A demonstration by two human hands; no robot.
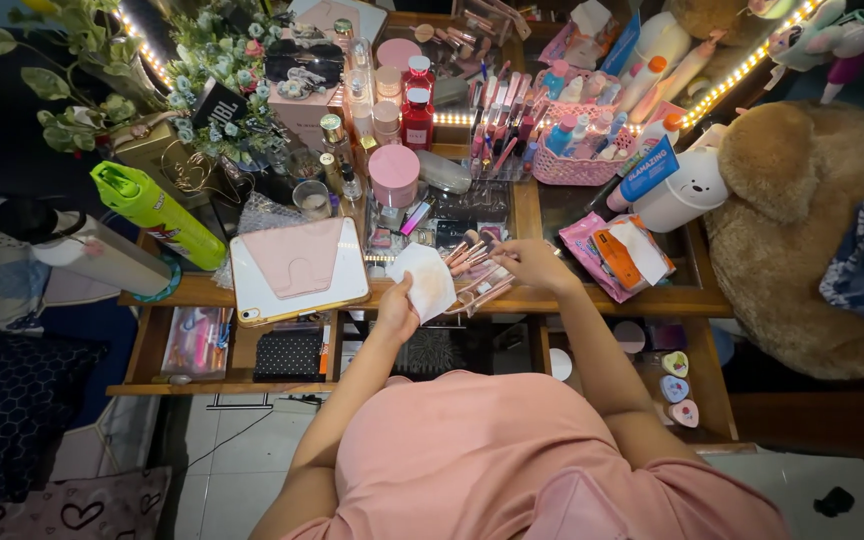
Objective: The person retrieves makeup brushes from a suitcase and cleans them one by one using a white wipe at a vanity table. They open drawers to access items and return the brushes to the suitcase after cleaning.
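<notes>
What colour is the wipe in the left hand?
White; the wipe in the left hand shows best in the head view.

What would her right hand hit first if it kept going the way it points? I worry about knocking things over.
The right hand points left over the desk, so it would most likely meet the pink makeup brushes lying at its fingertips, then the white wipe in the left hand. Depth is hard to judge.

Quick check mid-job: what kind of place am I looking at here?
Most likely a dressing table in a bedroom. A light-edged mirror backs the wooden table, a pink basket holds cosmetics, and the right hand rests on makeup brushes while the left hand holds a white wipe.
</notes>
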